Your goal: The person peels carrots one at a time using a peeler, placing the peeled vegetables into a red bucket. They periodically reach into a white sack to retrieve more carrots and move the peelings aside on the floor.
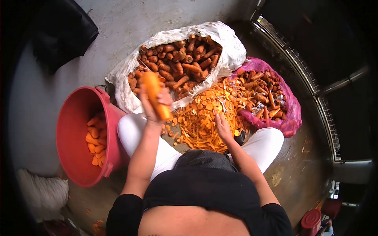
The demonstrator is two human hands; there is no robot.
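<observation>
My left hand [151, 105] is wrapped round a thick peeled carrot [154, 91], held up in front of the white sack's near edge. Over the heap of orange peelings [202, 128], my right hand [223, 126] grips a peeler [223, 103] whose pale forked head points away from me. The carrot and the peeler are well apart. Unpeeled carrots [183, 65] fill the open white sack [228, 41] beyond my hands. Cut carrot ends and round slices lie among the peelings.
On my left stands a red tub [80, 173] with peeled carrots [95, 139] in it. A pink mesh sack [293, 112] with carrots and scraps lies to the right. Further right runs a metal grating [305, 70]. A red lidded container [311, 220] is at the lower right.
</observation>
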